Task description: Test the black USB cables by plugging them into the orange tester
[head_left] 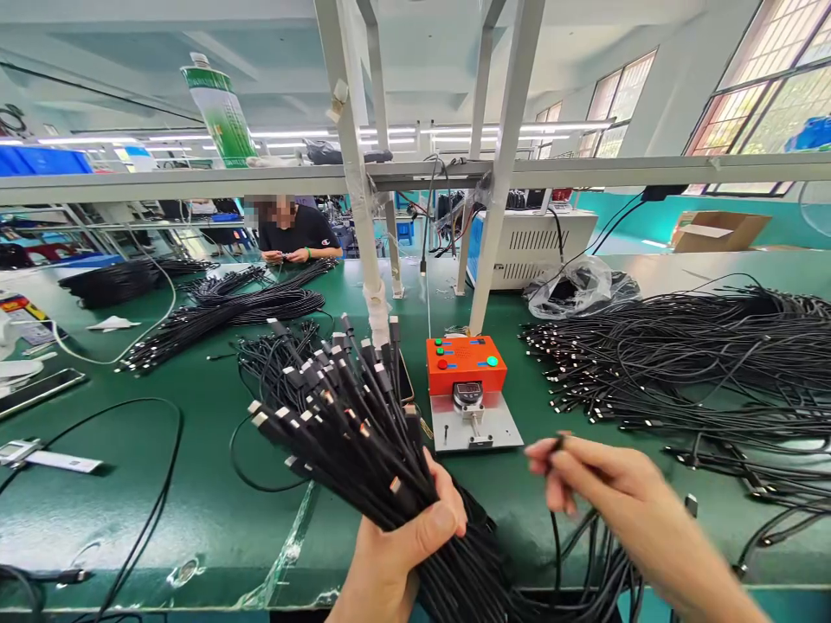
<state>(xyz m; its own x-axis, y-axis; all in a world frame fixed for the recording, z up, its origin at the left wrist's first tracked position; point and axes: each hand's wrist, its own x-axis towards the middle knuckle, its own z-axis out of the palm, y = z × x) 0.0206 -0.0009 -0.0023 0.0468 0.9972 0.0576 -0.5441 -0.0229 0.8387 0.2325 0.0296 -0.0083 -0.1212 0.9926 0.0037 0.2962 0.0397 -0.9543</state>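
Left hand (396,541) has a closed grip on a cable bundle (351,424) beside the orange tester (466,363); right hand (601,484) pinches one cable (557,536).

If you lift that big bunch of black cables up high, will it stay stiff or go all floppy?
Probably both. Above the left hand the bunch of cables fans out fairly straight, so short lengths seem springy. Below the grip the cables droop off the table edge, so long lengths likely flop. A bunch that thick probably feels heavy.

We see an orange test box (466,364) on the green tabletop (162,484), a white machine (538,245) behind it, a green tube (219,108) on the shelf (162,183), and a seated person (295,232) opposite.
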